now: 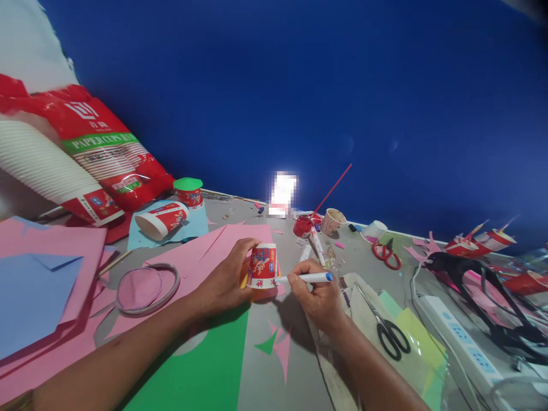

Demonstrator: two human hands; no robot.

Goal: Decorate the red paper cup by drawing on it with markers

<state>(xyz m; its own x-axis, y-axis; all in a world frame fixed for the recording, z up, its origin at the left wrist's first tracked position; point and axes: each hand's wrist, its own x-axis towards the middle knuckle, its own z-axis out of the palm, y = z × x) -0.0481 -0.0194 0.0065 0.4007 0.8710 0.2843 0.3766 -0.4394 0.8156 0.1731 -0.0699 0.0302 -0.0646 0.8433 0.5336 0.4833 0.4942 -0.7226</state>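
My left hand (pixel 234 273) is closed round the side of a red and white paper cup (pixel 262 264), which is printed with a blue pattern and held upside down above the table. Between the fingers of my right hand (pixel 319 297) is a white marker (pixel 309 278) with a blue end. Its tip meets the white band at the cup's lower edge. Under my left forearm lies a green paper sheet (pixel 205 365). Pink paper (pixel 214 245) spreads behind the left hand. Small green and pink scraps (pixel 280 348) rest below the cup.
Left stand stacked paper cups (pixel 47 160) and a red cup bag (pixel 111 148). A cup with a green top (pixel 188 191) is behind. Black-handled scissors (pixel 391 337), red-handled scissors (pixel 387 255) and a white power strip (pixel 460 339) lie right. A blue wall (pixel 274 97) closes the back.
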